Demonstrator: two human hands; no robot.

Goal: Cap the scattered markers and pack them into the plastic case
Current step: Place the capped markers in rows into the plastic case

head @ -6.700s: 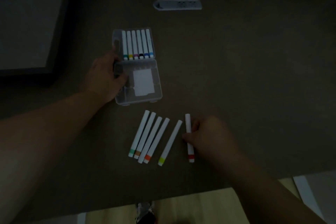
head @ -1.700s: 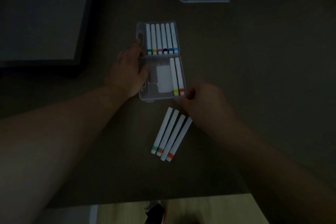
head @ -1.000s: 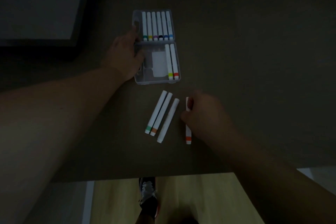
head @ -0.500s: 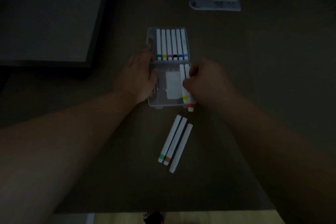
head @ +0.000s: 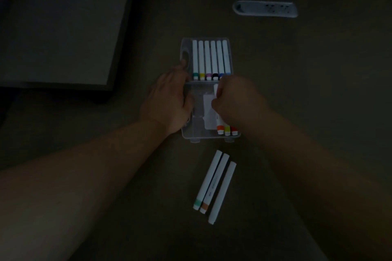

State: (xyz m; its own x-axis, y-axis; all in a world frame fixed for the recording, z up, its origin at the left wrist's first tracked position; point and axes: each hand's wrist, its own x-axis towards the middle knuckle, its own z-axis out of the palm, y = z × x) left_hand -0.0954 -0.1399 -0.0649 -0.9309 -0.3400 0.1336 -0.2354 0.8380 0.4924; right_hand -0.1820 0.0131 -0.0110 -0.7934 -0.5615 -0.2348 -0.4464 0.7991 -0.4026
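Fingers [head: 219, 91] of the right hand [head: 237, 99] grasp an orange-banded marker [head: 220, 128] inside the near half of the plastic case [head: 210, 137]. Left hand [head: 167, 99] lies flat on the case's left edge. Three markers [head: 214, 184] lie on the desk [head: 297, 91], nearer.

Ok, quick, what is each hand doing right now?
Left hand: open, flat against the left side of the plastic case.
Right hand: closed on the orange-banded marker, setting it into the case's near half.
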